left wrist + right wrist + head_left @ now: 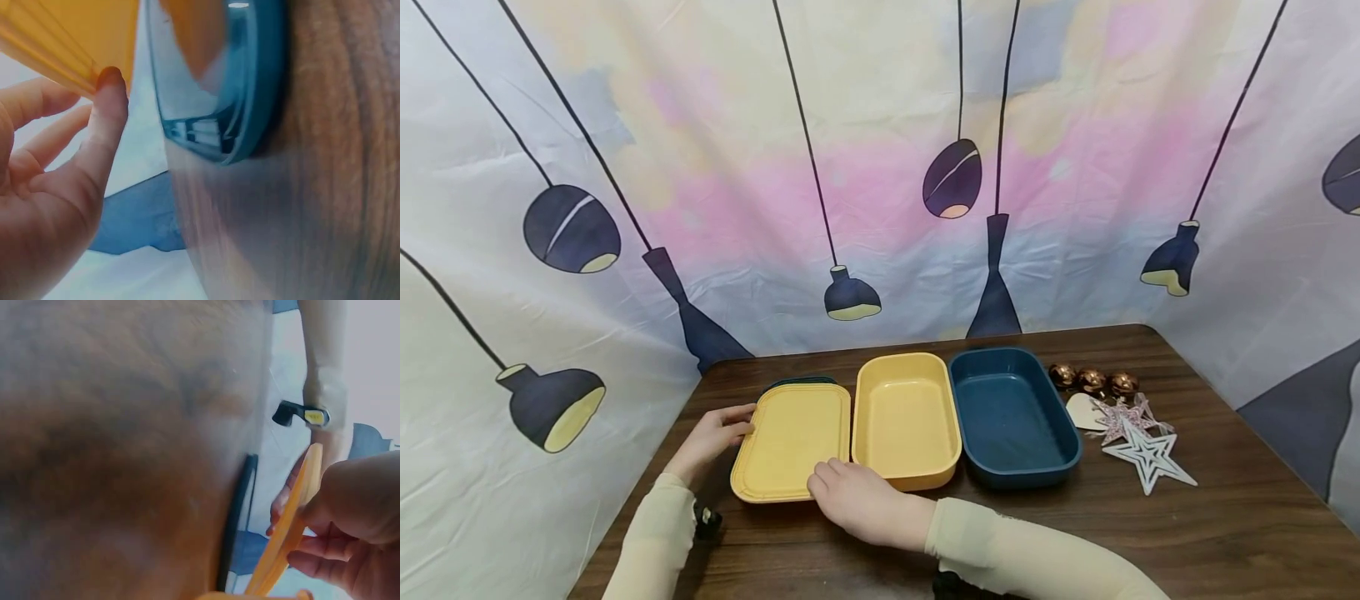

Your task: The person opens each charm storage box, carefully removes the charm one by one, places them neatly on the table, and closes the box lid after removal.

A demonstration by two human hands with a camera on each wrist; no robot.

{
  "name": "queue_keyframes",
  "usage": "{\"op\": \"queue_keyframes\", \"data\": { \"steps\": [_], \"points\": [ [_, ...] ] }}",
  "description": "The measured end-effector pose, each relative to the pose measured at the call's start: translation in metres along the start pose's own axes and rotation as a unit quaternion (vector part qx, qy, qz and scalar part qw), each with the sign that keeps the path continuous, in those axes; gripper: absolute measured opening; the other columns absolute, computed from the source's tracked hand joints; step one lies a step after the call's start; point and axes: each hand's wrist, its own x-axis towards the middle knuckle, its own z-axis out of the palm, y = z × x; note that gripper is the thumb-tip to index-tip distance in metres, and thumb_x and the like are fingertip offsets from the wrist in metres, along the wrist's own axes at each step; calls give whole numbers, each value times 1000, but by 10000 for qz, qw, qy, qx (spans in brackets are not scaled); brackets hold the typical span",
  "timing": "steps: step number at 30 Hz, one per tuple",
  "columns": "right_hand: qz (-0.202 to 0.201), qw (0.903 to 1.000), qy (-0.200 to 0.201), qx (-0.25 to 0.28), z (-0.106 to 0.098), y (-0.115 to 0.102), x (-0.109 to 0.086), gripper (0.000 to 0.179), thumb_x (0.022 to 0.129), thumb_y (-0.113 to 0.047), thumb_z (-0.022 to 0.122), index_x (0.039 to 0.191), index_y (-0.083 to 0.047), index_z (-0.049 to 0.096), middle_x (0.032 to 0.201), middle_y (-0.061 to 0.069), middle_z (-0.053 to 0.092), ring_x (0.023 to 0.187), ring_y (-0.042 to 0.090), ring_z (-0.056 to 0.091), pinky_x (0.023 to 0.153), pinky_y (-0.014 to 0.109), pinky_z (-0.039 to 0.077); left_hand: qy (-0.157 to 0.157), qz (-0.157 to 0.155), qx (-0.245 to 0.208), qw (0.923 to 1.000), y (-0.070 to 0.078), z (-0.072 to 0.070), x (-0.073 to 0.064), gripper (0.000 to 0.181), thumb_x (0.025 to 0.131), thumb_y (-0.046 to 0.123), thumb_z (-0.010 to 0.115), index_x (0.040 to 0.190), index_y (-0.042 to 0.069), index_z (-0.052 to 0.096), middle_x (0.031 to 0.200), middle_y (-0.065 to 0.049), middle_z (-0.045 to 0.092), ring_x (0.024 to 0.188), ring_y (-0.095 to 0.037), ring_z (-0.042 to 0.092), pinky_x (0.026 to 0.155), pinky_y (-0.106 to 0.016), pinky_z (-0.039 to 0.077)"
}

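A yellow rectangular lid is held raised above the table by both hands. The left hand pinches its left edge; in the left wrist view the thumb presses against the rim. At the near right corner, the right hand grips the lid between thumb and fingers. Below the yellow lid, a dark teal lid lies on the table, mostly hidden in the head view; the left wrist view shows its glossy rim. Just right of the lids stands a yellow rectangular container with nothing in it.
A dark blue container stands against the yellow one's right side. Farther right lie several ornaments: shiny brown baubles, a pale flat piece, a pink glitter star and a white star. A printed curtain hangs behind the wooden table.
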Motion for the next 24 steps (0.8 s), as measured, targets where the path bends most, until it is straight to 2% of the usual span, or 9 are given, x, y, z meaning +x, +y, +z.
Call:
{"op": "queue_keyframes", "data": {
  "steps": [4,7,11,13,16,18,21,24],
  "points": [
    [21,9999,76,-90,-9,10,3,8,100,-6,59,106,-10,60,96,-1,51,79,10,46,64,15,43,63,71,-700,9975,2,-11,-4,56,103,16,59,151,-6,40,148,-31,43,113,-18,63,89,-28,54],
    [66,9997,168,-138,-17,17,5,13,101,-7,59,114,-10,61,108,1,54,88,11,50,72,15,47,175,177,-1137,9932,8,-16,-9,56,104,16,58,152,-7,39,152,-31,38,108,-3,63,88,-23,54],
    [100,9992,387,-31,-28,26,7,17,103,-7,58,119,-10,60,120,3,55,106,15,55,86,22,50,390,498,-1006,9929,21,-24,-17,57,104,21,59,150,-7,41,152,-27,40,106,6,60,89,-17,51],
    [62,9978,656,72,-33,31,8,15,104,-8,58,118,-10,60,120,3,56,110,16,56,90,25,50,486,645,-865,9930,28,-27,-20,58,104,25,60,150,-5,43,150,-22,45,107,8,59,90,-15,50],
    [-94,9925,1203,183,-40,38,9,12,106,-13,54,114,-9,62,119,5,58,112,16,58,93,25,50,547,770,-883,9916,39,-30,-25,60,104,29,61,151,-2,43,148,-9,51,111,7,58,91,-14,49],
    [-225,9875,1547,197,-46,43,10,15,108,-15,51,112,-8,63,118,7,60,114,17,60,98,25,49,539,801,-978,9905,47,-31,-28,61,103,31,61,152,0,42,146,-2,53,112,7,58,91,-14,49],
    [-327,9817,1862,210,-55,51,10,18,109,-15,48,110,-6,64,118,8,63,121,20,60,106,26,44,472,870,-1206,9878,59,-29,-31,62,103,32,60,154,3,41,141,7,55,113,4,60,90,-18,52],
    [-322,9773,2061,369,-66,60,8,14,107,-13,53,110,-5,64,119,9,65,122,21,61,109,27,41,399,1128,-1275,9846,69,-26,-33,59,105,30,57,154,1,40,133,15,58,111,3,62,86,-20,54]
  ]
}}
